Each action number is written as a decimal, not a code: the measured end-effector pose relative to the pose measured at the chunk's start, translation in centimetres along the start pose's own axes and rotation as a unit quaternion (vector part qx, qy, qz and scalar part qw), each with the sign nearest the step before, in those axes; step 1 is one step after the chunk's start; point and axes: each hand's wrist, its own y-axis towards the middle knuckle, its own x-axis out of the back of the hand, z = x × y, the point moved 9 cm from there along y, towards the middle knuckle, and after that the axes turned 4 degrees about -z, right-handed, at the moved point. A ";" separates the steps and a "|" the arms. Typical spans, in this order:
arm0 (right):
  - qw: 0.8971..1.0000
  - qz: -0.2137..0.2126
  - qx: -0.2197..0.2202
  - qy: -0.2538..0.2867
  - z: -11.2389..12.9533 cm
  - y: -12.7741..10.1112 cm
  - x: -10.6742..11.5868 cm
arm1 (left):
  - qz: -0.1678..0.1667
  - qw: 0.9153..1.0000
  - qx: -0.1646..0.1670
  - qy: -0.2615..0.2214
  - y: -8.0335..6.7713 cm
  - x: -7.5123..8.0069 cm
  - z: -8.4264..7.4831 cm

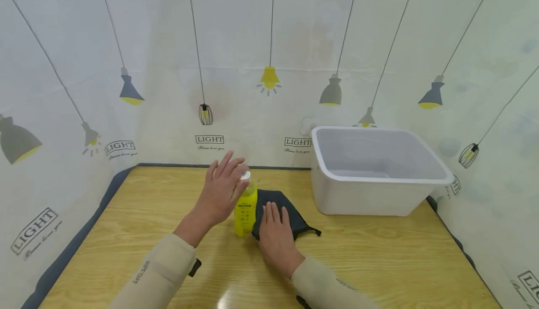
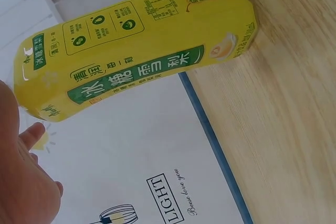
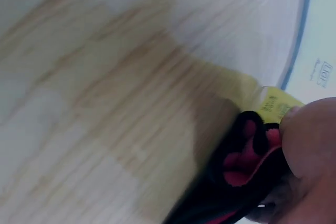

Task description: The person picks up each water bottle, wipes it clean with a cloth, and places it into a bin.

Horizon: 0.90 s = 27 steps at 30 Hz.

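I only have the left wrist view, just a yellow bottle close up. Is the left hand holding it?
Observer: No. In the head view the left hand is open beside the yellow bottle, fingers spread by its cap.
Operator: Where's the right hand?
Observer: The right hand lies flat on a dark cloth right of the bottle.
Operator: Anything else on the table?
Observer: A white tub stands at the back right; it looks empty.

A white plastic tub (image 1: 379,171) stands far right on the wooden table (image 1: 379,257). A lamp-printed backdrop (image 1: 269,42) rises behind and along both sides.
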 end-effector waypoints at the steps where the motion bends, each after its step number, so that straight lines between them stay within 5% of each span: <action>1: 1.000 0.003 0.007 -0.012 0.1 0.0 -0.3 | 0.000 1.000 0.000 0.003 0.0 0.0 0.0; 7: 0.999 0.027 0.023 -0.019 0.2 0.2 -1.2 | 0.008 0.999 -0.011 0.035 -0.1 0.6 0.1; 19: 0.991 0.037 -0.037 0.125 -2.6 0.7 0.1 | 0.028 0.994 -0.074 0.070 0.6 3.0 -1.1; 27: 0.983 0.018 -0.067 0.172 -4.6 1.3 2.4 | 0.010 0.996 -0.017 0.089 0.8 3.7 -0.8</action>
